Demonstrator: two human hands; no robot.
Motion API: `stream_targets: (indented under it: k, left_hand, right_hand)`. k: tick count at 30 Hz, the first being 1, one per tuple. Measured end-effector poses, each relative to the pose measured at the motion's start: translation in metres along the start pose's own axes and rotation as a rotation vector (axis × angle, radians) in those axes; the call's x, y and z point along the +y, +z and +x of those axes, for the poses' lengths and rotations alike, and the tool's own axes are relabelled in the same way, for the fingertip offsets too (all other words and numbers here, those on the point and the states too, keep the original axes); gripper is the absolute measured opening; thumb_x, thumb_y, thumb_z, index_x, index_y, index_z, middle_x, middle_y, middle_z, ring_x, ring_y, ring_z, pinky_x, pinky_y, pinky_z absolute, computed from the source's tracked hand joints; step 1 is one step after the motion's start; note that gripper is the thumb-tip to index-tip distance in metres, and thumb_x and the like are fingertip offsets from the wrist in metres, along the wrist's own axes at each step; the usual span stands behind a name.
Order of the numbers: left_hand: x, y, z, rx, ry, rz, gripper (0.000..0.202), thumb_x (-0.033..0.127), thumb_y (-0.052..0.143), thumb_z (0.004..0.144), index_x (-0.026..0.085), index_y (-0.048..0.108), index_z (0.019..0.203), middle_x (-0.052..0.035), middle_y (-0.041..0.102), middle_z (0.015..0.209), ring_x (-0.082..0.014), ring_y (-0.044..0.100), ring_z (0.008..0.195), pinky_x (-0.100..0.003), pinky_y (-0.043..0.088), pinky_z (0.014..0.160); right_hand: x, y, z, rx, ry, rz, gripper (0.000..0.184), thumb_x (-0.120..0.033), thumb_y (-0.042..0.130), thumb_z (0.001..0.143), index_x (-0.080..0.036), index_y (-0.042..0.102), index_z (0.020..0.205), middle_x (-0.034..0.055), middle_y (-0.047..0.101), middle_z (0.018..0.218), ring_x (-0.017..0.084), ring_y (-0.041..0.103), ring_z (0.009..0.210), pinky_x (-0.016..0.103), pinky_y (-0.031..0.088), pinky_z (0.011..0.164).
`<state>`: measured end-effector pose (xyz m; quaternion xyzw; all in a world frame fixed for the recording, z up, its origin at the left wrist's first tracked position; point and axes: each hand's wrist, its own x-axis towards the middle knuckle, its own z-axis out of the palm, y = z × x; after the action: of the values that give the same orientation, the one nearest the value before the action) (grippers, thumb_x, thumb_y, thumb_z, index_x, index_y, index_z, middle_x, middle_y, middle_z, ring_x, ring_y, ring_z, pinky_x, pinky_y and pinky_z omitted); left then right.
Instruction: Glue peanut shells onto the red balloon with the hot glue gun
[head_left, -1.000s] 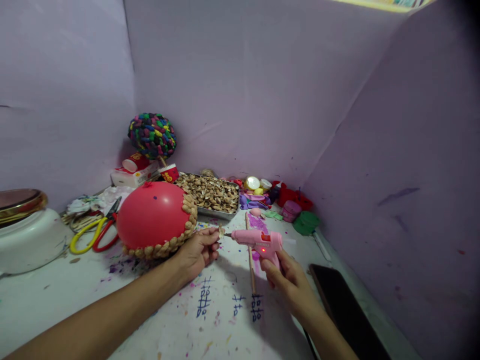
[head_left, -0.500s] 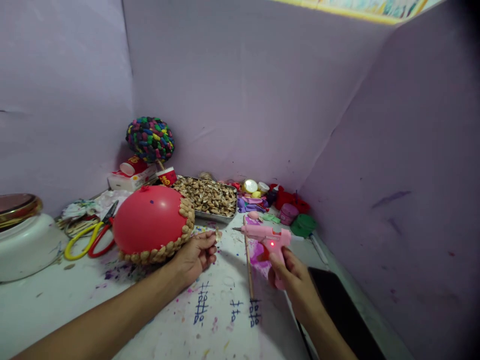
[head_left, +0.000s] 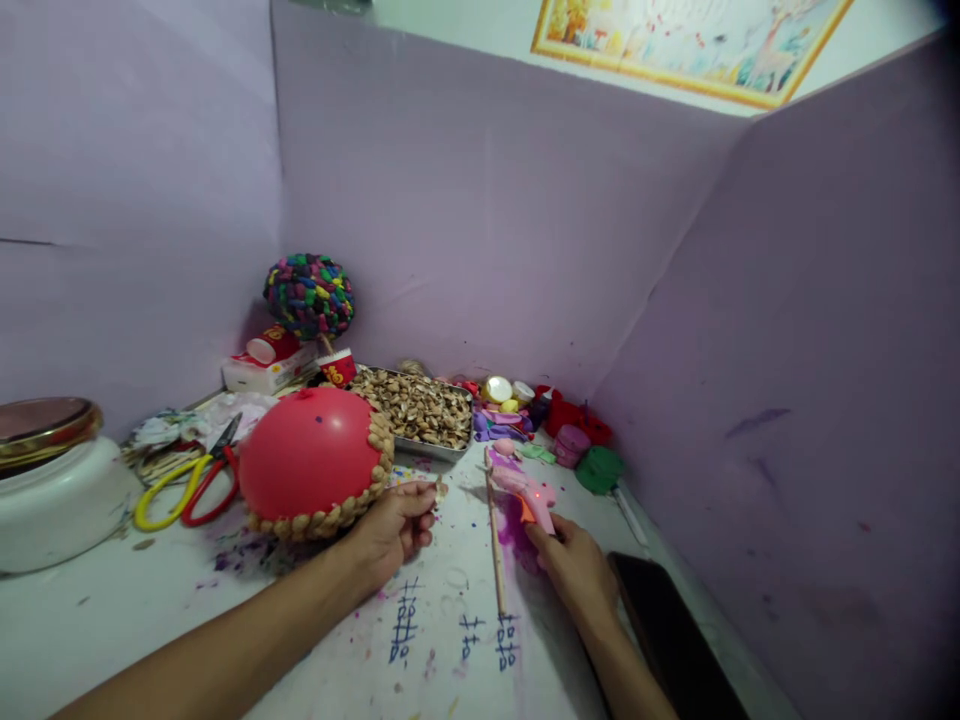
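Note:
My left hand [head_left: 397,522] pinches a small pale nutshell [head_left: 441,490] between thumb and fingertips, just right of a red balloon [head_left: 304,455]. Rows of tan shells [head_left: 330,522] cover the balloon's lower and right side. In my right hand [head_left: 576,570] is a pink hot glue gun [head_left: 525,487], gripped near the bottom of its handle, with its red light lit. Its nozzle points left, over a thin wooden stick [head_left: 495,545] on the table. Behind the balloon, a metal tray [head_left: 450,453] is heaped with loose nutshells [head_left: 420,405].
Scissors [head_left: 187,490] with yellow and red handles lie left of the balloon, near a white lidded jar [head_left: 64,510]. A multicoloured shell-covered ball [head_left: 309,295] stands at the back. Paint pots [head_left: 574,445] line the back right. A dark phone-like slab [head_left: 671,630] lies at right.
My right hand has lowered the glue gun toward the table and tilted it, its grip now lower on the handle. My left hand still pinches the shell. The camera view has tipped upward.

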<state>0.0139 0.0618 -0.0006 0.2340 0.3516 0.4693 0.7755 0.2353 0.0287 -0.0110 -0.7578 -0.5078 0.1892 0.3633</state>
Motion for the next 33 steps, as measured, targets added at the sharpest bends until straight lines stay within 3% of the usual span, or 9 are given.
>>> stream_targets:
  k: [5, 8, 10, 12, 16, 20, 26, 29, 33]
  left_hand:
    - [-0.001, 0.009, -0.011, -0.035, -0.031, 0.068, 0.005, 0.007, 0.059, 0.068, 0.012, 0.057, 0.068, 0.0045, 0.044, 0.051, -0.0044, 0.040, 0.039, -0.015, 0.029, 0.037]
    - [0.008, 0.021, -0.027, -0.136, -0.034, 0.100, 0.004, 0.010, 0.061, 0.067, 0.010, 0.060, 0.071, 0.0034, 0.043, 0.051, -0.0054, 0.040, 0.041, -0.017, 0.030, 0.039]
    - [0.022, 0.029, -0.042, -0.247, 0.006, 0.116, 0.007, 0.013, 0.063, 0.067, 0.010, 0.061, 0.073, 0.0032, 0.043, 0.051, -0.0052, 0.039, 0.043, -0.017, 0.030, 0.040]
    - [0.042, 0.036, -0.057, -0.316, 0.069, 0.106, 0.011, 0.016, 0.066, 0.067, 0.011, 0.062, 0.076, 0.0022, 0.044, 0.054, -0.0052, 0.040, 0.046, -0.016, 0.031, 0.041]
    - [0.091, 0.037, -0.080, -0.265, 0.364, 0.062, 0.011, 0.011, 0.064, 0.067, 0.010, 0.062, 0.077, -0.0003, 0.048, 0.064, -0.0061, 0.042, 0.050, -0.016, 0.033, 0.040]
    - [0.137, 0.016, -0.079, -0.169, 0.552, 0.012, 0.008, 0.005, 0.056, 0.071, 0.012, 0.059, 0.074, -0.0011, 0.051, 0.069, -0.0067, 0.043, 0.051, -0.016, 0.036, 0.040]
    - [0.174, -0.041, -0.039, 0.135, 0.588, -0.182, 0.015, 0.006, 0.045, 0.078, 0.015, 0.052, 0.068, 0.0005, 0.048, 0.059, -0.0065, 0.043, 0.043, -0.014, 0.036, 0.035]
    - [0.174, -0.062, -0.022, 0.180, 0.512, -0.224, 0.016, 0.007, 0.043, 0.079, 0.014, 0.050, 0.066, -0.0001, 0.048, 0.056, -0.0069, 0.043, 0.040, -0.015, 0.036, 0.033]
    - [0.172, -0.077, -0.014, 0.183, 0.428, -0.282, 0.017, 0.006, 0.042, 0.078, 0.014, 0.048, 0.065, 0.0002, 0.047, 0.052, -0.0076, 0.043, 0.038, -0.016, 0.038, 0.033]
  right_hand:
    - [-0.011, -0.006, -0.003, 0.066, -0.079, -0.144, 0.032, -0.044, 0.064, 0.058, -0.022, 0.071, 0.080, 0.0128, 0.067, 0.080, 0.032, 0.058, 0.078, 0.038, 0.038, 0.061]
    - [-0.030, -0.007, -0.010, 0.070, -0.177, 0.045, 0.037, -0.043, 0.063, 0.061, -0.018, 0.068, 0.088, 0.0131, 0.064, 0.090, 0.032, 0.055, 0.088, 0.041, 0.040, 0.074]
    - [-0.049, -0.002, -0.017, -0.085, -0.054, 0.435, 0.033, -0.039, 0.064, 0.063, -0.018, 0.065, 0.089, 0.0093, 0.063, 0.093, 0.026, 0.055, 0.089, 0.037, 0.041, 0.077]
    - [-0.067, 0.011, -0.025, -0.411, 0.241, 0.889, 0.027, -0.029, 0.066, 0.066, -0.019, 0.062, 0.090, 0.0052, 0.062, 0.096, 0.019, 0.055, 0.089, 0.030, 0.042, 0.077]
    - [-0.094, 0.046, -0.034, -0.673, 0.430, 1.055, 0.014, -0.027, 0.053, 0.077, -0.013, 0.058, 0.076, 0.0072, 0.062, 0.075, 0.016, 0.059, 0.063, 0.033, 0.047, 0.065]
    - [-0.106, 0.071, -0.034, -0.758, 0.467, 1.157, 0.022, -0.033, 0.046, 0.080, -0.014, 0.055, 0.073, 0.0036, 0.058, 0.066, 0.013, 0.057, 0.055, 0.029, 0.047, 0.059]
    - [-0.122, 0.080, -0.050, -0.825, 0.220, 1.241, 0.049, -0.030, 0.079, 0.049, -0.017, 0.059, 0.092, 0.0027, 0.063, 0.084, 0.015, 0.060, 0.073, 0.027, 0.047, 0.066]
    - [-0.128, 0.092, -0.060, -0.772, 0.014, 1.239, 0.076, -0.022, 0.084, 0.035, -0.023, 0.054, 0.105, 0.0036, 0.063, 0.103, 0.023, 0.058, 0.095, 0.035, 0.045, 0.083]
    - [-0.134, 0.108, -0.067, -0.667, -0.211, 1.212, 0.091, -0.030, 0.083, 0.037, -0.026, 0.043, 0.119, 0.0075, 0.057, 0.116, 0.029, 0.053, 0.108, 0.044, 0.042, 0.090]
